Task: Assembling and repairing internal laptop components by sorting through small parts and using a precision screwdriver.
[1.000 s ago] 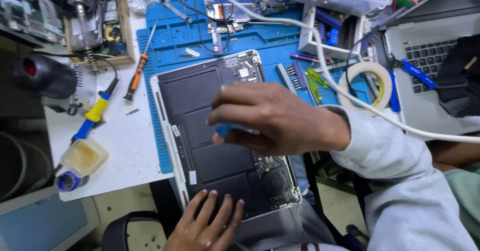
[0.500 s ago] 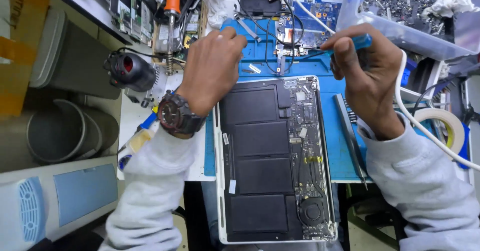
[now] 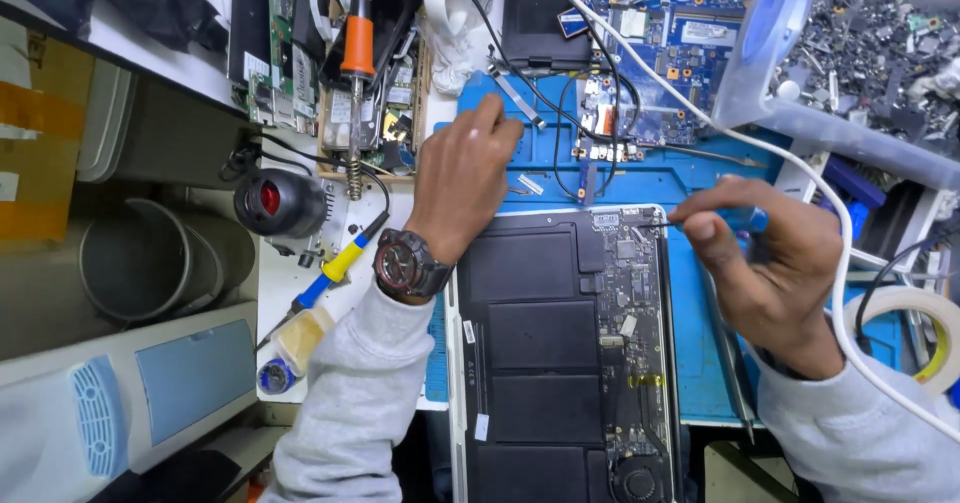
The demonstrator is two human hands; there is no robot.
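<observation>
The left hand (image 3: 462, 178), a dark watch (image 3: 410, 265) at its wrist, reached forward over the blue mat (image 3: 690, 178), fingers bent and fingertips pressed to the mat just above the opened laptop (image 3: 560, 353); its grip held nothing. The right hand (image 3: 775, 273) had its grip closed around a blue-handled screwdriver (image 3: 735, 219), the tip meeting the laptop's upper right corner. A white cable (image 3: 700, 123) crossed above that hand. A roll of tape (image 3: 925, 335) lay to the right, a yellow-handled tool (image 3: 335, 268) on the white surface (image 3: 285, 283) to the left.
</observation>
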